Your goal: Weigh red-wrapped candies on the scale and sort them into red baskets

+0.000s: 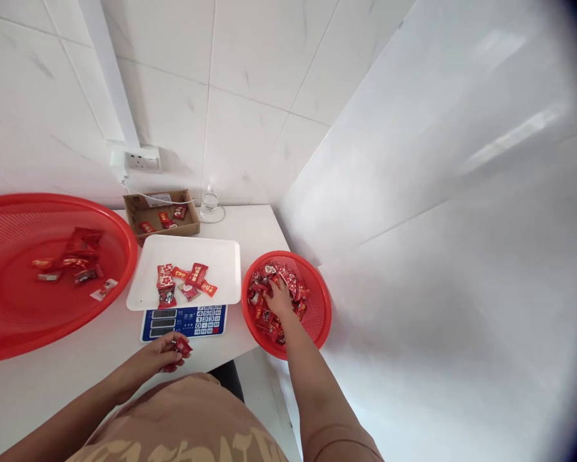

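My left hand [165,353], near the table's front edge, is closed on a small red snack packet [183,346]. Inside the red mesh basket [321,317] on the right, my right hand [279,300] reaches down among many red packets [269,324]. Its thumb and fingers are apart, and the fingertips touch the packets; some are partly hidden. Between the hands, a white tray [225,266] sits on a digital scale [185,321] with a blue keypad. On that tray lie several red packets [196,274], one with a flower pattern.
A large red basin [9,308] with several packets [79,256] stands at the left. Behind the tray is a cardboard box [192,224] holding a few packets. Beside it stands a clear container [210,200] near a white cable. A wall socket [144,159] and white panel [413,256] bound the table.
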{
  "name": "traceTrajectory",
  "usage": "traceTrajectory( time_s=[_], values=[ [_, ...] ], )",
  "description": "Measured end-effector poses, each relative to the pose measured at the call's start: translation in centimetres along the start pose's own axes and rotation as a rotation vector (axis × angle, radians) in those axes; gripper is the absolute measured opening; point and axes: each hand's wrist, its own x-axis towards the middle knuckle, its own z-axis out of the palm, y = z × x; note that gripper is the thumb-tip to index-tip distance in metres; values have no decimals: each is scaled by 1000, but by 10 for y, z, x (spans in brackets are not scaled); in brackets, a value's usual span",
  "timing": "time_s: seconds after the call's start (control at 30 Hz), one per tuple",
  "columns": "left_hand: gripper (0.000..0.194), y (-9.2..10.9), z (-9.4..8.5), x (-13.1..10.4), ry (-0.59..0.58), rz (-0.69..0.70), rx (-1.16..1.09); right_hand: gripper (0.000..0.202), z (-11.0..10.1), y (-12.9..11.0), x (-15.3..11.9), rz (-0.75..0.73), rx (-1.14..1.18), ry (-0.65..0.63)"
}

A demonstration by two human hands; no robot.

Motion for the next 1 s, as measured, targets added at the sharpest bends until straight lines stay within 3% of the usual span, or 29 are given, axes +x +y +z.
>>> traceTrajectory(
  time_s=[0.13,0.27,0.37,0.43,0.6,0.7,0.77,0.87,1.0],
  values=[
    [29,2,4,3,46,17,-18,60,9,0,-4,-63,-27,-9],
    [30,-1,6,6,23,-10,-7,33,20,8,-27,-213,-41,-44],
    [29,-1,6,7,-2,-11,8,22,19,13,-39,-226,-34,-121],
    [30,1,6,8,15,-9,16,24,15,13,-39,-199,-24,-124],
    [30,9,5,9,28,4,31,47,13,-8,-13,-206,81,28],
    [27,10,4,8,10,4,21,59,21,-25,-2,-206,83,-25],
    [27,8,4,7,14,2,9,57,27,-30,-4,-202,61,-56],
    [30,3,4,6,34,-4,0,48,31,-21,-18,-286,3,-57],
    [31,-2,4,9,46,-9,0,36,24,8,-43,-411,-95,-85]
  ],
)
